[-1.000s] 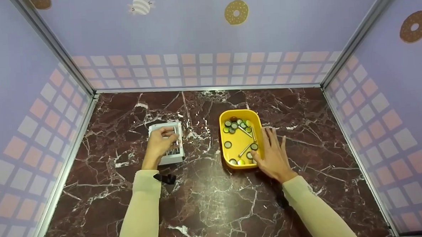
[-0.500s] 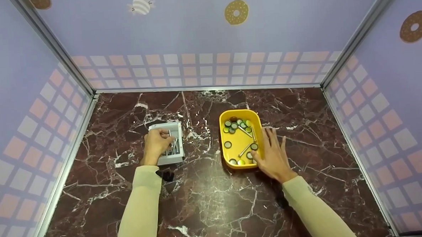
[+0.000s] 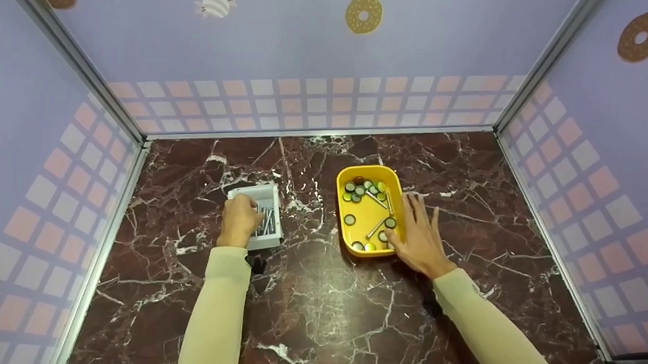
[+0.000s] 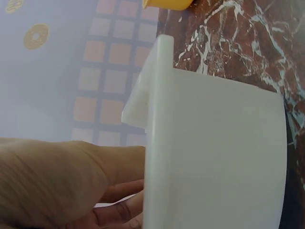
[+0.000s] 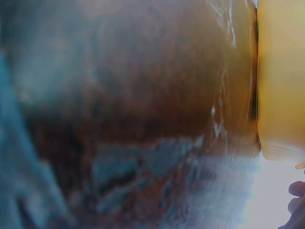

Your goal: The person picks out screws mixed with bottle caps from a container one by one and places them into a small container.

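Note:
My left hand [image 3: 239,219] reaches into a white box [image 3: 272,243] in the head view, its fingers curled down among long silver screws [image 3: 269,221]. The fingertips are hidden, so what they pinch does not show. In the left wrist view, the box's wall [image 4: 224,152] stands in front of the fingers. My right hand [image 3: 420,242] holds the right side of a yellow tub [image 3: 343,225], thumb over the rim and fingers along the outside. Inside lie several small round caps [image 3: 349,219] and a few long silver screws [image 3: 378,228].
Both containers stand on a dark red marbled table [image 3: 318,291], with a gap between them. A lilac wall [image 3: 296,52] with a checked band closes off the back, and side walls rise at left and right.
My left hand has dropped lower into the white box, and its fingers have curled down towards the screws. My right hand keeps its place on the tub.

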`<state>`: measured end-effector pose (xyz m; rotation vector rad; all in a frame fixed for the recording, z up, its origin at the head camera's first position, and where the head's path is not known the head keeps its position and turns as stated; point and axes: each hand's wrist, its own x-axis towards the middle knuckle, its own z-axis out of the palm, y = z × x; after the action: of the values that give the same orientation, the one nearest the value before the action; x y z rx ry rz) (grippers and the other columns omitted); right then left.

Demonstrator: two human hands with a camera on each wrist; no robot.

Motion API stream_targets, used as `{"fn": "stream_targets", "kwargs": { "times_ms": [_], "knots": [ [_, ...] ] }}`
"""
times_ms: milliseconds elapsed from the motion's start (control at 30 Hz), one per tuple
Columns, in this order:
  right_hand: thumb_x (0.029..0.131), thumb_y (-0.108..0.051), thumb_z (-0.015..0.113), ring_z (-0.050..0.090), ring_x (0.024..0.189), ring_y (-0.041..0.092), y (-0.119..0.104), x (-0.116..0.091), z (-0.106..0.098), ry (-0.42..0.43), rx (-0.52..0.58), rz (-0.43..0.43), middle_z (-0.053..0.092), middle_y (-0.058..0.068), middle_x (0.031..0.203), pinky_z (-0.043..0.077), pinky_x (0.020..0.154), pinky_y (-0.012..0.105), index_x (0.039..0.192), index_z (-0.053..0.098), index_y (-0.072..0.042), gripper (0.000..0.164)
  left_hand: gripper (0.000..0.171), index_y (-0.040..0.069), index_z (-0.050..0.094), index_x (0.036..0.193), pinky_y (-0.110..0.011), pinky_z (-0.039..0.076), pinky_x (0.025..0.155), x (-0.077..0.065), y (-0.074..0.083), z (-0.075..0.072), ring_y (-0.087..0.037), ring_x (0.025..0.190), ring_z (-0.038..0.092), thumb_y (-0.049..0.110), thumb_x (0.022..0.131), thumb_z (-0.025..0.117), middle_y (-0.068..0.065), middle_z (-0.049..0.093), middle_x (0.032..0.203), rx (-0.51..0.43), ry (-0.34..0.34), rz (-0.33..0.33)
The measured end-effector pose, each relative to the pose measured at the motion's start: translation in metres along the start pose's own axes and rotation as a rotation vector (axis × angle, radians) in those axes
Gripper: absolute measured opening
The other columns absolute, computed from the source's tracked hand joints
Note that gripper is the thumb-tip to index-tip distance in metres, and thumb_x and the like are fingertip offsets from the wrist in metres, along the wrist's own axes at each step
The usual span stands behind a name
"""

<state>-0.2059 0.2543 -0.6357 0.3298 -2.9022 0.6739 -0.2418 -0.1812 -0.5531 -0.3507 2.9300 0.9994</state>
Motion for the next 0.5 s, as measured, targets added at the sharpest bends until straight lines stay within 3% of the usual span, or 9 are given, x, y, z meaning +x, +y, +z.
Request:
{"fn": "stream_targets", "kwargs": {
  "times_ms": [200,367,500],
  "knots": [
    [0.111,-0.051,0.065,0.015,0.181,0.054,0.0,0.0,0.001,0.0,0.0,-0.007,0.022,0.029,0.192,0.003,0.141,0.086,0.186,0.019,-0.004,0.099,0.039,-0.005,0.08,0.134,-0.068,0.065,0.101,0.0,0.002,0.0,-0.057,0.121,0.079,0.001,0.095,0.076,-0.036,0.079,0.138,0.031,0.003,-0.007],
    [0.111,-0.052,0.065,0.016,0.181,0.053,0.001,0.0,0.001,0.004,0.001,-0.003,0.023,0.029,0.192,0.003,0.141,0.085,0.186,0.019,-0.003,0.1,0.038,-0.002,0.08,0.136,-0.067,0.066,0.098,0.0,0.006,-0.001,-0.055,0.119,0.079,0.007,0.099,0.079,-0.036,0.078,0.14,0.036,-0.002,-0.002],
    [0.111,-0.051,0.065,0.016,0.181,0.053,0.001,0.0,0.0,0.004,-0.001,0.001,0.023,0.028,0.192,0.004,0.141,0.086,0.185,0.019,-0.003,0.1,0.038,-0.002,0.081,0.136,-0.065,0.067,0.095,-0.001,0.011,-0.002,-0.052,0.113,0.081,0.012,0.101,0.08,-0.033,0.081,0.133,0.021,-0.003,0.025]
  ]
}}
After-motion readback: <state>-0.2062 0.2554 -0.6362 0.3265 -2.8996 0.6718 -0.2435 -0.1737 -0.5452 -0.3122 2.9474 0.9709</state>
